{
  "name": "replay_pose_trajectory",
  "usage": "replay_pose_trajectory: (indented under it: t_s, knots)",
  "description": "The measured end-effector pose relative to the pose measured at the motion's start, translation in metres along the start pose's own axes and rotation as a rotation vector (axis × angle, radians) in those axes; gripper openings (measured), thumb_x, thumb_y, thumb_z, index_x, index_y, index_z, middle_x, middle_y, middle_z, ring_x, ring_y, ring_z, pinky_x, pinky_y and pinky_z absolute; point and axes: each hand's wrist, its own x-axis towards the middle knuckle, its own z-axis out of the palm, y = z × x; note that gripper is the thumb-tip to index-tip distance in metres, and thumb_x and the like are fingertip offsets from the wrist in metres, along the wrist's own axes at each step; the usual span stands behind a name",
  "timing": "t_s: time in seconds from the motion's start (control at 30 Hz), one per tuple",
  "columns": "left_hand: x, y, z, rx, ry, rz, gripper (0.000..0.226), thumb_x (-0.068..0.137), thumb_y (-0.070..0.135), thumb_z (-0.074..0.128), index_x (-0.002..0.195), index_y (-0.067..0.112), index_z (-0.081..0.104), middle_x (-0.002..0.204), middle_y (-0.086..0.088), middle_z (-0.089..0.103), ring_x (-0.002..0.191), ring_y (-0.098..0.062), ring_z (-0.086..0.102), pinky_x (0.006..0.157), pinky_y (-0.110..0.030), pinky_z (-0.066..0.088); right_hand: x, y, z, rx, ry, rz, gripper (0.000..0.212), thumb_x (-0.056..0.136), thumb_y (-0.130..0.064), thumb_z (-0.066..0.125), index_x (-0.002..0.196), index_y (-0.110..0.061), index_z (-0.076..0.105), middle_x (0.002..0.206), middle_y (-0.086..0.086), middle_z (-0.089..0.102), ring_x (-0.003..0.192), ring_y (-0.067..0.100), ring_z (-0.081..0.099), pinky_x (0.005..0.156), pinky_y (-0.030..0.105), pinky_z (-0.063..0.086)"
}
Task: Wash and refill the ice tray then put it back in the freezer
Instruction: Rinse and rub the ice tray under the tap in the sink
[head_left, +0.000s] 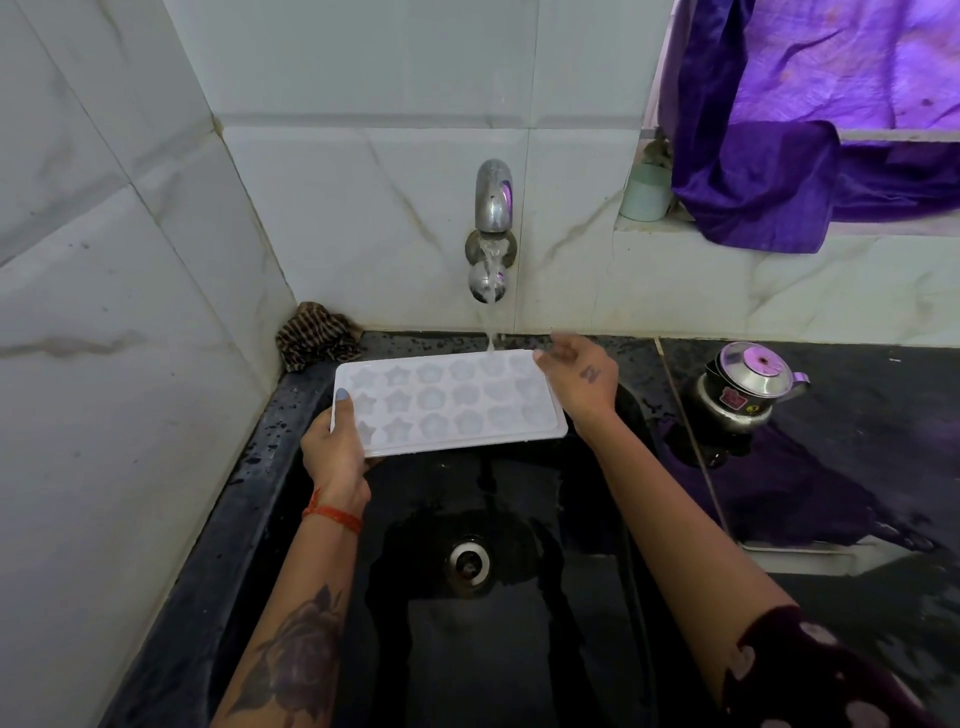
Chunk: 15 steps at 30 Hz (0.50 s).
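Observation:
A white ice tray (452, 402) with star and flower shaped cells is held level over the black sink (519, 649). My left hand (335, 449) grips its near left corner, thumb on top. My right hand (582, 379) holds the tray's far right end, fingers curled round the edge. Water runs from the metal wall tap (493, 200) onto the tray's far side, near my right hand.
A checked cloth (317, 335) lies bunched in the left back corner of the black counter. A small steel pot with a lid (745, 387) stands on the wet counter at the right. A purple cloth (779, 182) hangs from the window ledge. The sink drain (469, 561) lies below the tray.

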Motion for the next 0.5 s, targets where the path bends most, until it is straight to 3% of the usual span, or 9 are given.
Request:
replay_pose_trajectory:
  t_s: [0.1,0.23,0.33,0.43,0.5]
  knots:
    - [0.001,0.001,0.0,-0.001,-0.013,-0.004,0.026,0.094,0.037,0.055,0.09,0.012,0.06,0.091,-0.006,0.062,0.08,-0.02,0.06,0.087,-0.045,0.054,0.012,-0.021,0.006,-0.103,-0.054,-0.242,0.053,0.088,-0.022,0.065,0.137,-0.014,0.047,0.129,0.013,0.058,0.113,0.025,0.058,0.098,0.034,0.045]
    - [0.003,0.001,-0.001,0.003,-0.036,-0.004,0.027,0.094,0.037,0.055,0.08,0.015,0.06,0.086,-0.003,0.062,0.084,-0.022,0.061,0.084,-0.042,0.054,0.031,-0.053,0.013,-0.548,-0.219,-0.574,0.055,0.091,-0.018,0.06,0.141,-0.014,0.038,0.127,0.019,0.052,0.113,0.031,0.052,0.091,0.031,0.04]
    - [0.003,0.002,0.0,-0.011,-0.048,0.006,0.026,0.094,0.036,0.055,0.075,0.018,0.059,0.083,-0.001,0.062,0.077,-0.018,0.06,0.074,-0.037,0.054,0.046,-0.075,0.024,-0.561,-0.289,-0.449,0.048,0.09,-0.018,0.06,0.134,-0.013,0.041,0.119,0.011,0.053,0.098,0.026,0.057,0.079,0.033,0.05]
    - [0.002,0.001,0.0,-0.021,-0.06,0.002,0.025,0.094,0.034,0.055,0.075,0.018,0.059,0.081,0.001,0.061,0.072,-0.013,0.058,0.071,-0.033,0.053,0.056,-0.084,0.029,-0.638,-0.262,-0.383,0.037,0.093,-0.01,0.052,0.128,-0.003,0.044,0.112,0.013,0.055,0.085,0.022,0.057,0.063,0.018,0.046]
    - [0.001,0.001,0.0,-0.025,-0.063,0.007,0.025,0.095,0.033,0.054,0.075,0.018,0.058,0.08,0.001,0.061,0.07,-0.012,0.058,0.072,-0.033,0.052,0.055,-0.087,0.029,-0.706,-0.279,-0.426,0.031,0.094,-0.008,0.051,0.123,0.002,0.05,0.114,0.02,0.057,0.094,0.03,0.059,0.075,0.021,0.049]
